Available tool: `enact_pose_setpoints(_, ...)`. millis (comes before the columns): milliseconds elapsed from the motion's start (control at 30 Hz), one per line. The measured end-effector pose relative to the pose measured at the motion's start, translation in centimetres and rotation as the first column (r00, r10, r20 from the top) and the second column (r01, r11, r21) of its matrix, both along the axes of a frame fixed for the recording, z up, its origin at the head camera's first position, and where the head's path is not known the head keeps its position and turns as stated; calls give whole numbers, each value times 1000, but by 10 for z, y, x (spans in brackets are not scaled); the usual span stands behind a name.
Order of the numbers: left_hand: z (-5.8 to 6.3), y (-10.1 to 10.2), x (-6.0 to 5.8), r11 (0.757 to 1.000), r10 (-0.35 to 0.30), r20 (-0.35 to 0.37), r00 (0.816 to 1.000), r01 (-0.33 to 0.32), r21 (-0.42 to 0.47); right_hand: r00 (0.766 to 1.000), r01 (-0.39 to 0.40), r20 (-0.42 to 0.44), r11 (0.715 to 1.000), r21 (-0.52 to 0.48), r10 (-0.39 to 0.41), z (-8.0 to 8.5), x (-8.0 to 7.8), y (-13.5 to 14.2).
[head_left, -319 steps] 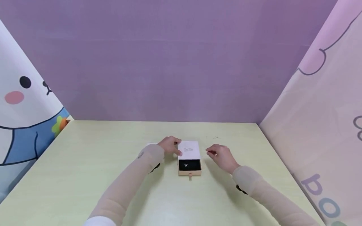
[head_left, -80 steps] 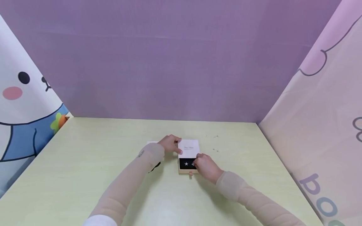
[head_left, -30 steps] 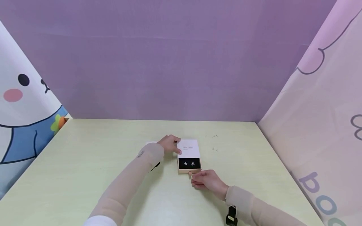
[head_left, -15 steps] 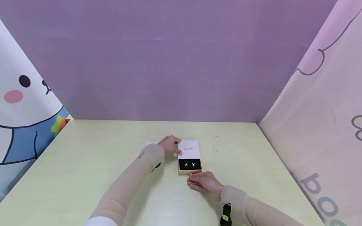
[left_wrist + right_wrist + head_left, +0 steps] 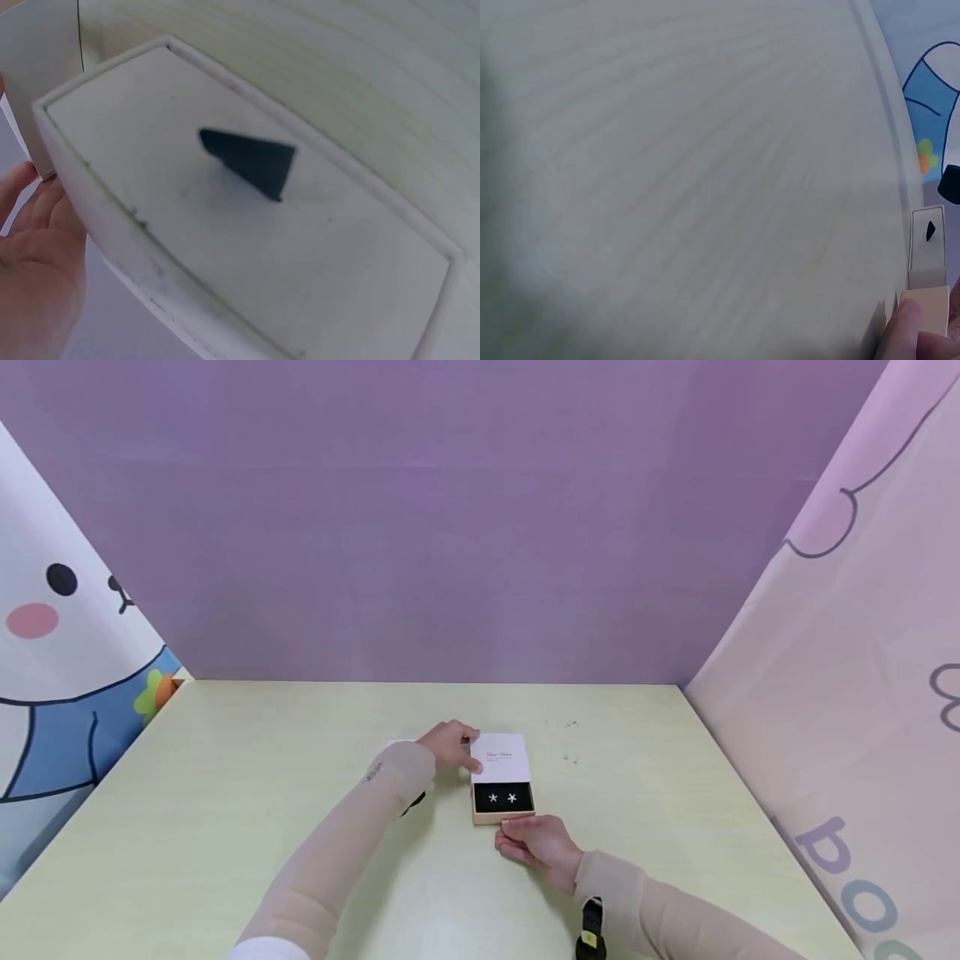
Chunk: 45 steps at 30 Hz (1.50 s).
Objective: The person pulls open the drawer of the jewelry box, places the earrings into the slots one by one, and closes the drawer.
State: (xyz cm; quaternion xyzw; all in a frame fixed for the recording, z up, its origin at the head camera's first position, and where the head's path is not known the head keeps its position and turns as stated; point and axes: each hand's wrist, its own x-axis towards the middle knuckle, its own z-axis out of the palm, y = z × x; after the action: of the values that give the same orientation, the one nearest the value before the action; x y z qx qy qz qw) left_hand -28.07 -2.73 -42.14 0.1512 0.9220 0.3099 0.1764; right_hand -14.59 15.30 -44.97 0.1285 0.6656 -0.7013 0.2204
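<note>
A white sliding jewelry box sleeve (image 5: pixel 499 758) lies on the table with its drawer (image 5: pixel 491 818) partly out toward me. Two star-shaped silvery earrings (image 5: pixel 512 797) sit side by side on the drawer's black insert (image 5: pixel 525 807). My left hand (image 5: pixel 450 746) holds the sleeve at its left side, thumb near the front. With thumb and fingers my right hand (image 5: pixel 542 846) pinches at the middle of the drawer's front, hiding the pull tab. In the right wrist view my thumb (image 5: pixel 904 322) lies against the cream drawer front (image 5: pixel 930 306).
Another white box (image 5: pixel 247 225) with a black tab (image 5: pixel 255 161) stands beside my left wrist, mostly hidden in the head view. Tiny dark bits (image 5: pixel 572 760) lie on the table right of the sleeve. A purple panel (image 5: pixel 450 527) closes off the back; printed cloths hang at both sides.
About ten seconds ago the drawer showed one earring; now it has two. My right hand has since left the insert and moved down to the drawer's front. The left hand stays put.
</note>
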Motion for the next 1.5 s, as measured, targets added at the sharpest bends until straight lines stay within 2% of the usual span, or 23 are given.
enact_pose_setpoints(167, -4, 1, -4, 1000, 12, 11, 1000, -12, 1, 1000, 14, -3, 1000, 12, -14, -1, 0, -1)
enact_pose_setpoints(667, -4, 0, -4, 1000, 18, 15, 1000, -18, 18, 997, 69, 15, 998, 14, -69, -1, -7, -4)
enact_pose_setpoints(1233, -2, 0, -5, 1000, 18, 1, 1000, -18, 1, 996, 88, -1, 996, 8, -88, 0, -15, -9)
enact_pose_setpoints(1500, -2, 1, -3, 999, 40, 35, 999, -40, 4, 995, 102, 7, 995, 8, -102, 1, -19, -9)
